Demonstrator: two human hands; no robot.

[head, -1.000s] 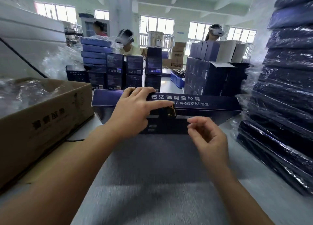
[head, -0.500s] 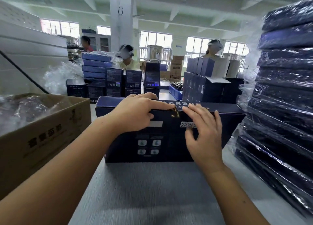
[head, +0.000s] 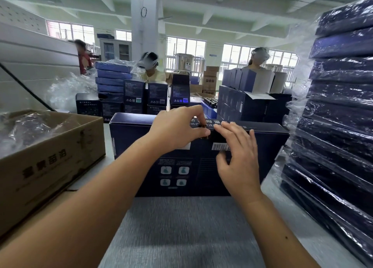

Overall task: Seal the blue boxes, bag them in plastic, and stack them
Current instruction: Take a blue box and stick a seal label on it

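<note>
Left hand (head: 177, 126) pinching small sticker (head: 203, 126) at blue box (head: 131, 146) top edge, right hand (head: 240, 163) fingers straight, pressing box front

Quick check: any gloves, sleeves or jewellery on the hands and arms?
None. The left hand and right hand are ungloved, no rings or watch; both forearms are uncovered as far as the frame shows. One small dark spot marks the right forearm.
</note>
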